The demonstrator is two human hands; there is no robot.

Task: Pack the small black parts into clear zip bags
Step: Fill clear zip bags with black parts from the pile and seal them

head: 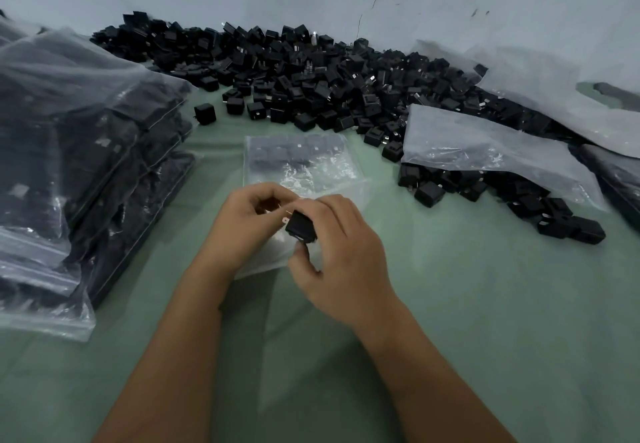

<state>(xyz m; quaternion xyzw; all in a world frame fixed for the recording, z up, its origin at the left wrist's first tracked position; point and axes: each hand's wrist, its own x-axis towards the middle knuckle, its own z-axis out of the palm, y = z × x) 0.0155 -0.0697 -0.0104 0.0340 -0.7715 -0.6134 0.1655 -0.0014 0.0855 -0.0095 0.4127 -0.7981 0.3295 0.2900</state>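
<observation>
Right hand (341,252) pinching black part (300,227), just right of bag mouth (277,215) pinched open by left hand (242,224); bag (298,165) stretching away.

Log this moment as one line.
right hand: pinching black part | left hand: holding zip bag mouth | bag: partly filled

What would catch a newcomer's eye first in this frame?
First, the heap of small black parts sprawled along the far wall. Next, the stack of filled zip bags at the left edge of the green table. In the middle, the right hand pinches one black part at the mouth of a clear zip bag, which the left hand grips.
</observation>
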